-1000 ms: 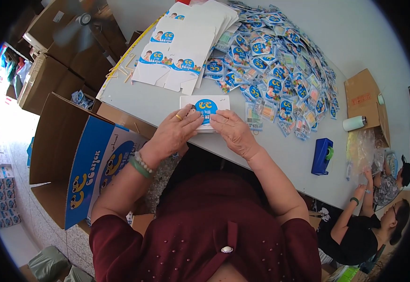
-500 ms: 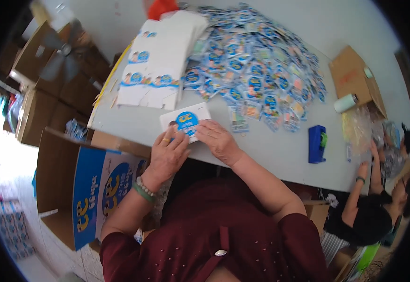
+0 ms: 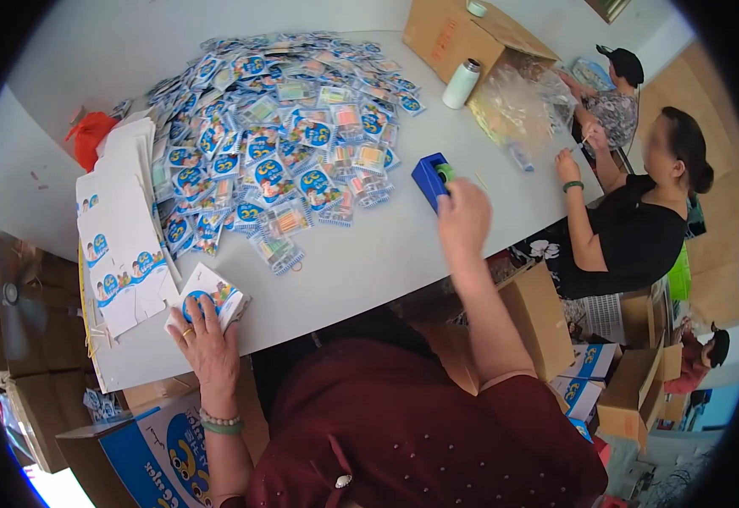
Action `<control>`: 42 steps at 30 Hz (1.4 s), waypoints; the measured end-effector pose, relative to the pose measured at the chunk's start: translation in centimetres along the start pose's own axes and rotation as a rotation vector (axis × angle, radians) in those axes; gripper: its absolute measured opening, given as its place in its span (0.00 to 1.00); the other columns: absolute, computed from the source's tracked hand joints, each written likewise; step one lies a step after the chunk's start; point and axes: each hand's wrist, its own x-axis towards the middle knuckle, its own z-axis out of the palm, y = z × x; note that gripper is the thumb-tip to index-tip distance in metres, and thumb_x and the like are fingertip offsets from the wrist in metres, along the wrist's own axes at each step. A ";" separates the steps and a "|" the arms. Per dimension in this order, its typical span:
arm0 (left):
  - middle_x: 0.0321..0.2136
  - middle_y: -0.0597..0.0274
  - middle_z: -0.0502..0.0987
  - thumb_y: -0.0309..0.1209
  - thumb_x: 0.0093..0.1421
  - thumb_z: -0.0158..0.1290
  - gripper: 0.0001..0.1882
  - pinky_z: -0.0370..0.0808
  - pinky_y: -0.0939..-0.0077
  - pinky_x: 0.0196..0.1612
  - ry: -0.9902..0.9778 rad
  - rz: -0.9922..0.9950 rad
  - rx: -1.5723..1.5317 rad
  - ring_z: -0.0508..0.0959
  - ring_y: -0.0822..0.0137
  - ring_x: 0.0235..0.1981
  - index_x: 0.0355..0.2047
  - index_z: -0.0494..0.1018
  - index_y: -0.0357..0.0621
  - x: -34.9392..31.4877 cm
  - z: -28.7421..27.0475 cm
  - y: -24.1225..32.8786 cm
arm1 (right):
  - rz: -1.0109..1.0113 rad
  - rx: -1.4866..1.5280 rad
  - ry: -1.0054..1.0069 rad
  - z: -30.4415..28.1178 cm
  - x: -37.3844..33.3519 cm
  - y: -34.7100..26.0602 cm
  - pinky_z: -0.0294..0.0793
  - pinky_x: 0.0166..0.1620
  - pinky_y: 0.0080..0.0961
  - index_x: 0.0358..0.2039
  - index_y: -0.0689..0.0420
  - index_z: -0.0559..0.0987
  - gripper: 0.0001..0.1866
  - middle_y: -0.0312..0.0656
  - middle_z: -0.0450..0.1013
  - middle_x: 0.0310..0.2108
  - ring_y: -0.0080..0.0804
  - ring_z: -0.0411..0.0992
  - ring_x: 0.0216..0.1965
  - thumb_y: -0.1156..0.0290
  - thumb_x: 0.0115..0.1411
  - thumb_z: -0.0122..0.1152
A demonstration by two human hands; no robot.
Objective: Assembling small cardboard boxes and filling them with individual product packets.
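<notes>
A small white box [image 3: 230, 294] with a blue and colourful print lies at the table's near left edge. My left hand [image 3: 204, 343] rests on its top, fingers spread, with the thumb at the box's near side. Farther right, my right hand [image 3: 464, 222] reaches over the table to a blue tape dispenser [image 3: 427, 179] holding a green roll. Its fingers are bent together at the dispenser's near end; whatever they pinch is hidden. Left of the dispenser spreads a large heap of small clear-and-blue packets [image 3: 272, 173].
Flat white printed cartons [image 3: 119, 245] are stacked at the left. A pale flask [image 3: 462, 83], a brown carton [image 3: 471, 38] and plastic bags [image 3: 513, 106] stand at the far right. Co-workers sit there, one in a black top [image 3: 632, 241]. Open cartons [image 3: 539, 309] stand below the table.
My right hand has left the small box and moved right to the tape dispenser. My left hand stays on the box, its fingers now spread over it. The view has turned right.
</notes>
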 end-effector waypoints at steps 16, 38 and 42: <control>0.64 0.52 0.57 0.38 0.58 0.54 0.35 0.41 0.46 0.67 0.083 0.018 0.005 0.49 0.41 0.66 0.64 0.57 0.46 0.3 1.3 0.3 | 1.172 0.867 -0.277 1.9 -0.2 8.6 0.69 0.39 0.29 0.32 0.61 0.78 0.07 0.37 0.72 0.29 0.28 0.69 0.33 0.74 0.51 0.59; 0.53 0.47 0.71 0.35 0.50 0.62 0.28 0.56 0.48 0.62 0.278 0.139 -0.263 0.63 0.40 0.59 0.51 0.71 0.37 0.2 1.1 -1.3 | 1.260 1.156 -0.367 2.4 -5.8 13.8 0.66 0.21 0.21 0.37 0.56 0.75 0.09 0.32 0.68 0.22 0.23 0.66 0.19 0.72 0.54 0.60; 0.52 0.49 0.71 0.37 0.51 0.60 0.28 0.56 0.46 0.62 0.381 0.096 -0.223 0.63 0.41 0.59 0.52 0.70 0.40 0.2 2.0 -0.4 | 1.263 0.967 -0.425 1.1 -4.1 11.9 0.67 0.21 0.16 0.28 0.51 0.73 0.03 0.28 0.67 0.21 0.18 0.66 0.19 0.70 0.56 0.59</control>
